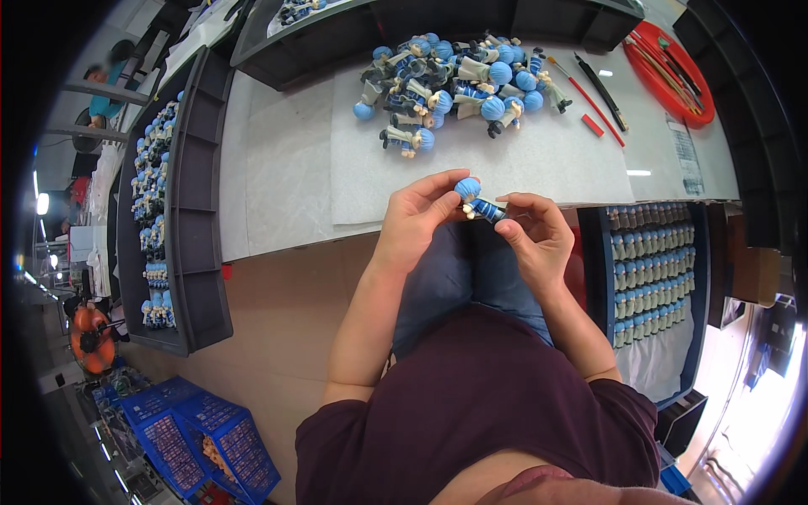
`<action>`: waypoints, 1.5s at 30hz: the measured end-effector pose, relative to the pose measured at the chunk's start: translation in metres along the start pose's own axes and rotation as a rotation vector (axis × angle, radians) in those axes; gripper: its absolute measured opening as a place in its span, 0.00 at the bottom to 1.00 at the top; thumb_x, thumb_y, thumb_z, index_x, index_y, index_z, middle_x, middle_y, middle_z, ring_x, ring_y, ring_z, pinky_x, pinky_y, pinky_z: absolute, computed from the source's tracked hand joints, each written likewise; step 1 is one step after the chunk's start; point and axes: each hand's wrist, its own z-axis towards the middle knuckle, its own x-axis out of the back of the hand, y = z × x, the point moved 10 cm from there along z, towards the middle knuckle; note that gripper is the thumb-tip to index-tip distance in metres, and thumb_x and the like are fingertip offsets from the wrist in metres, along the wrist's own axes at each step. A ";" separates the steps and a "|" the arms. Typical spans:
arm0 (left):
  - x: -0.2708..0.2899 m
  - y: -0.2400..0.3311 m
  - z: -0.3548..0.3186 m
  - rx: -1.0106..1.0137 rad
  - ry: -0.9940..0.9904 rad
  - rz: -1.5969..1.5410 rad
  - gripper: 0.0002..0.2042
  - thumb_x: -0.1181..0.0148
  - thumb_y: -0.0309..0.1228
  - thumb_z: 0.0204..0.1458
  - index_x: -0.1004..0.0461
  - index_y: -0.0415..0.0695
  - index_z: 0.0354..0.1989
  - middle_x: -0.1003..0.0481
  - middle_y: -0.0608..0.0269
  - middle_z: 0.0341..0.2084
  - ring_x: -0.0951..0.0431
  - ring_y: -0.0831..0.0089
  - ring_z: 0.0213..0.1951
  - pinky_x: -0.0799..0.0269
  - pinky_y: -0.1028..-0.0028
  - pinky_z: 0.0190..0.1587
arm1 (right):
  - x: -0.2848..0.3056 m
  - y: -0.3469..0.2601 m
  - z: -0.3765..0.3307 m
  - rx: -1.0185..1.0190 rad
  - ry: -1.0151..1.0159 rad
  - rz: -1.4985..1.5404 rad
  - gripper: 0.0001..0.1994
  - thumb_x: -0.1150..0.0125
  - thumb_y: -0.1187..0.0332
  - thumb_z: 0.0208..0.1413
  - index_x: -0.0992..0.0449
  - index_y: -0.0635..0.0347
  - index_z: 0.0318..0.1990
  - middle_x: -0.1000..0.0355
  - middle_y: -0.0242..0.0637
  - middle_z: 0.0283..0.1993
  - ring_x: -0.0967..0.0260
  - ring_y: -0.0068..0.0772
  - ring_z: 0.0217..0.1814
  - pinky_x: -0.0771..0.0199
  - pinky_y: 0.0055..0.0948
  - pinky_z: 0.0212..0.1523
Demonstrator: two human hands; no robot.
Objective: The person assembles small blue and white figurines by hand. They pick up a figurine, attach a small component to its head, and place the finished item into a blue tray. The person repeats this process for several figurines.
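Observation:
A small painted figurine (483,207) with blue hair and a blue outfit is held between my two hands, just off the table's near edge and above my lap. My left hand (421,210) pinches it by the head between thumb and fingers. At its dark feet, the thumb and fingers of my right hand (536,234) close on the other end. The figurine lies tilted, head up to the left. Beyond my hands, a heap of similar figurines (492,108) lies on a white sheet (362,181) on the table.
A black pen (599,88), a red brush (589,105) and a red oval tray (703,118) of brushes lie at the right. Crates of figurines stand left (198,194) and right (593,252). A dark crate (337,42) borders the heap. Blue baskets (181,421) stand lower left.

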 end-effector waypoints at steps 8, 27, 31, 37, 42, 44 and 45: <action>-0.002 -0.002 0.001 0.031 0.019 0.023 0.15 0.48 0.24 0.54 0.33 0.37 0.50 0.26 0.59 0.41 0.26 0.75 0.41 0.27 0.74 0.43 | 0.004 0.003 0.002 -0.075 0.005 0.031 0.15 0.36 0.73 0.48 0.31 0.68 0.43 0.29 0.36 0.38 0.34 0.17 0.34 0.31 0.17 0.37; -0.015 0.007 0.001 -0.106 -0.103 0.157 0.18 0.47 0.16 0.49 0.34 0.35 0.51 0.29 0.58 0.41 0.28 0.73 0.42 0.28 0.73 0.47 | 0.010 0.004 0.007 -0.053 0.018 0.000 0.11 0.44 0.69 0.55 0.29 0.66 0.42 0.28 0.36 0.41 0.33 0.17 0.34 0.31 0.17 0.33; -0.023 0.012 0.007 -0.174 -0.170 0.263 0.19 0.47 0.13 0.47 0.33 0.34 0.50 0.29 0.60 0.42 0.29 0.77 0.42 0.31 0.78 0.46 | 0.016 0.003 0.010 -0.097 0.007 -0.039 0.12 0.43 0.68 0.54 0.29 0.66 0.43 0.28 0.36 0.41 0.33 0.17 0.33 0.31 0.17 0.29; -0.034 0.015 0.021 -0.184 -0.124 0.252 0.16 0.46 0.15 0.47 0.31 0.37 0.47 0.29 0.63 0.39 0.28 0.78 0.42 0.32 0.79 0.46 | 0.058 -0.055 0.055 0.229 0.147 -0.679 0.09 0.40 0.73 0.50 0.26 0.65 0.39 0.26 0.35 0.35 0.32 0.18 0.29 0.33 0.17 0.25; -0.036 0.006 0.032 -0.266 -0.138 0.295 0.16 0.46 0.16 0.47 0.32 0.35 0.47 0.28 0.61 0.39 0.28 0.77 0.41 0.32 0.79 0.46 | 0.108 -0.054 0.133 0.293 0.188 -0.914 0.10 0.43 0.75 0.47 0.25 0.63 0.39 0.25 0.41 0.36 0.29 0.30 0.29 0.30 0.26 0.32; -0.037 0.003 0.036 -0.250 -0.147 0.281 0.16 0.46 0.15 0.48 0.33 0.34 0.47 0.28 0.59 0.40 0.28 0.76 0.42 0.32 0.78 0.46 | 0.124 -0.050 0.156 0.291 0.181 -0.988 0.10 0.44 0.76 0.46 0.25 0.62 0.39 0.25 0.42 0.36 0.28 0.35 0.31 0.30 0.28 0.35; -0.035 0.002 0.036 -0.235 -0.145 0.269 0.16 0.46 0.16 0.48 0.33 0.34 0.47 0.28 0.59 0.41 0.28 0.76 0.42 0.32 0.78 0.46 | 0.127 -0.048 0.164 0.289 0.172 -1.022 0.11 0.45 0.76 0.46 0.25 0.61 0.39 0.26 0.43 0.36 0.28 0.37 0.32 0.30 0.29 0.37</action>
